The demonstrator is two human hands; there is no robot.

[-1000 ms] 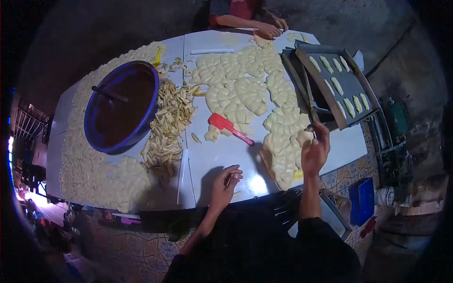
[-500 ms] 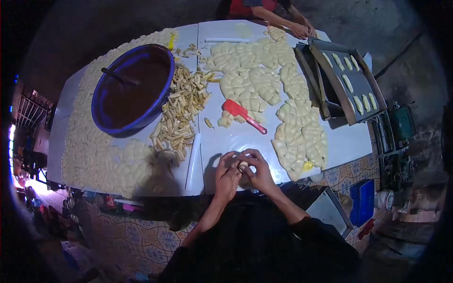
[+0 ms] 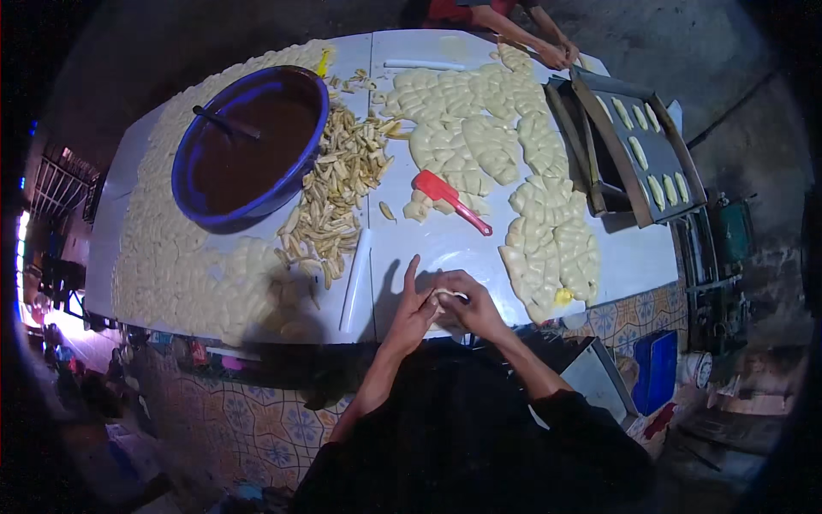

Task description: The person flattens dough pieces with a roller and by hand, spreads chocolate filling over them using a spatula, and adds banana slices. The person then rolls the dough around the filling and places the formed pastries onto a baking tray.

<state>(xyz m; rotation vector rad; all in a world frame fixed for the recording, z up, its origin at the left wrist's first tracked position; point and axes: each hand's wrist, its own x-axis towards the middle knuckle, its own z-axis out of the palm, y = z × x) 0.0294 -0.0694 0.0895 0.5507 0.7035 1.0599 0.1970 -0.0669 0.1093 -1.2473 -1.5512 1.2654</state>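
Observation:
Both hands are together at the near edge of the white table, around a small pale piece of dough (image 3: 443,297). My left hand (image 3: 409,315) supports it with the thumb, its index finger raised away. With fingers curled over the top, my right hand (image 3: 479,313) pinches the same dough; the fingers partly hide it. Just left of them lies a white rolling pin (image 3: 356,283). Beyond my hands is a red plastic scraper (image 3: 455,202) with a long handle, next to small dough pieces. Sheets of portioned pale dough (image 3: 555,248) spread to the right.
A blue basin (image 3: 318,146) of brown paste with a utensil stands at left, beside a heap of banana-like strips (image 3: 342,176). More dough (image 3: 188,274) covers the left side. Propped at right is a dark tray (image 3: 661,163) with shaped dough pieces. A co-worker's hands (image 3: 556,53) are at the far edge.
My left index finger has lifted and straightened away from the dough, and more of the dough shows between my hands. The whole view has shifted slightly.

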